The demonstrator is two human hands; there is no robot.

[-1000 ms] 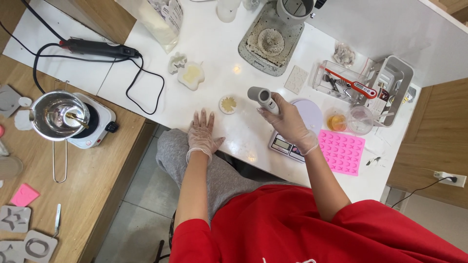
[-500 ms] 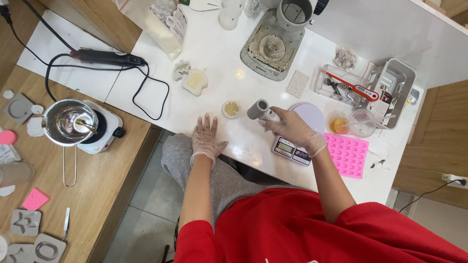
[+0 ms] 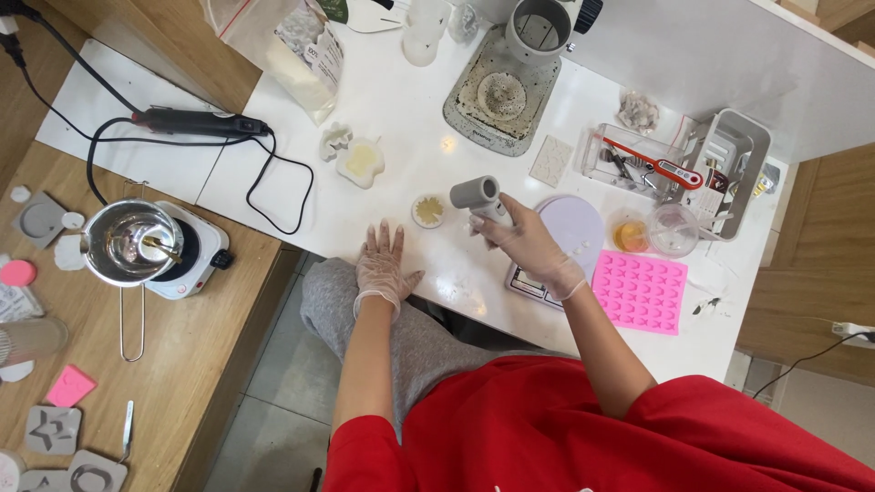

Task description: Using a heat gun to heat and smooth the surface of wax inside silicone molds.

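My right hand (image 3: 529, 248) is grasping the grey handheld device (image 3: 481, 197) above the white table (image 3: 401, 118) near its front edge; my left hand (image 3: 383, 264) is lying released, flat beside the small dish (image 3: 428, 210).

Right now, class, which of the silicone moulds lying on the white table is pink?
The flat rectangular mould with rows of small cavities, just right of the right hand. It alone is pink; the small flower-shaped moulds further back are pale whitish.
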